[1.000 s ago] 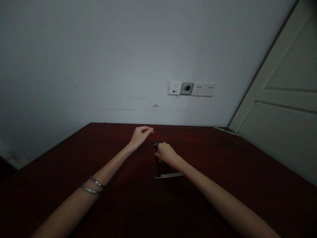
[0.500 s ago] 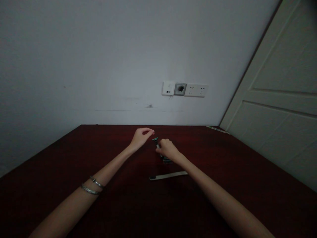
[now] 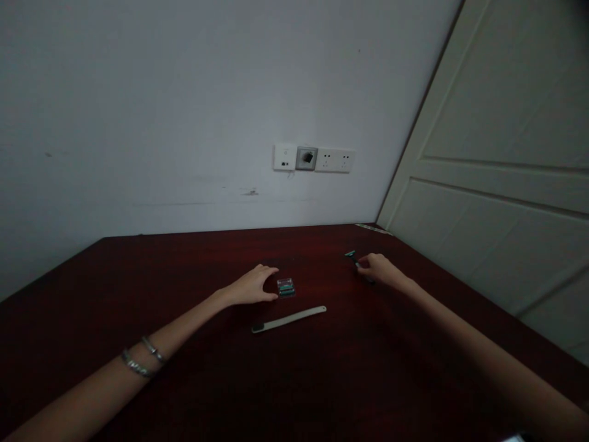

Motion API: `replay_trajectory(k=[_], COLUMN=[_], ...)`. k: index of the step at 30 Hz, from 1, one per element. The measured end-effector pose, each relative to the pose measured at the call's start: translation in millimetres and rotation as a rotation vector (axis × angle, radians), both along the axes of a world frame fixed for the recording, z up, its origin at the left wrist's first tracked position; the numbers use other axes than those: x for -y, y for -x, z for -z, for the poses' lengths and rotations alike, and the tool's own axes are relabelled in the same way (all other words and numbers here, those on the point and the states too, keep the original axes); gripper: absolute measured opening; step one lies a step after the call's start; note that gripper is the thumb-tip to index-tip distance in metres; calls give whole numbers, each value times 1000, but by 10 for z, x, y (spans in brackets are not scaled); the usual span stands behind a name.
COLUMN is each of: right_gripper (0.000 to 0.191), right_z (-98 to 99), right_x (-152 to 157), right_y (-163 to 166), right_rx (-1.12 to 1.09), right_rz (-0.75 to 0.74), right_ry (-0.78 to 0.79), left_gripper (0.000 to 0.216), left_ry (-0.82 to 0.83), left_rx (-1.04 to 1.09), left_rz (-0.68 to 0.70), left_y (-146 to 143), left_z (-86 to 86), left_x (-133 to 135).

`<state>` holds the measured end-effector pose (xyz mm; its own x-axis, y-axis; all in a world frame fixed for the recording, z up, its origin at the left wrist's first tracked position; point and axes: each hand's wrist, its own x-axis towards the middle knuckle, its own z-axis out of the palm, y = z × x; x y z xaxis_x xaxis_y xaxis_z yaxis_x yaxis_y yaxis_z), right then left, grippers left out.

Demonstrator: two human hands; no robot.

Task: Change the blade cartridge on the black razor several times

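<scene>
My left hand rests low on the dark red table, its curled fingertips touching or almost touching a small green cartridge case. My right hand is further right, closed round the handle of a green razor whose head sticks out to the left of my fingers. A long pale strip with a dark end, like a razor handle or file, lies flat on the table in front of the case, touched by neither hand.
A white wall stands behind the table with a row of sockets. A pale panelled door closes the right side. A thin strip lies at the table's far right corner. Two bracelets circle my left wrist.
My right hand has carried the razor away to the right, uncovering the green case. My left hand has dropped from the air to the table beside the case. The view has swung right.
</scene>
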<state>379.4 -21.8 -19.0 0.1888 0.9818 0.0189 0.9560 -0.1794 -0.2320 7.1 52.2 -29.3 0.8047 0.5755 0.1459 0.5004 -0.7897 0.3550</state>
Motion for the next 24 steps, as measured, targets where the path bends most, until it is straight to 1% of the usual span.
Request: replay_trajectory(k=[5,11,20,24], right_gripper=[19,19,30,36], right_z=[38,114,176,164], right_x=[71,70,103,110], right_y=[-29,-29,-62,-89], right_rx=[-14,16,-26,12], right_rz=[19,-9,-50,-46], right_ry=[16,11,-33,-102], left_gripper=[60,58,58,59], left_ry=[-4,-9,2,17], left_rx=[9,81,155,178], left_rz=[-2,9,7,-2], left_y=[3,12,11,-14], left_z=[32,85,146,165], left_x=[-7,-7,19,33])
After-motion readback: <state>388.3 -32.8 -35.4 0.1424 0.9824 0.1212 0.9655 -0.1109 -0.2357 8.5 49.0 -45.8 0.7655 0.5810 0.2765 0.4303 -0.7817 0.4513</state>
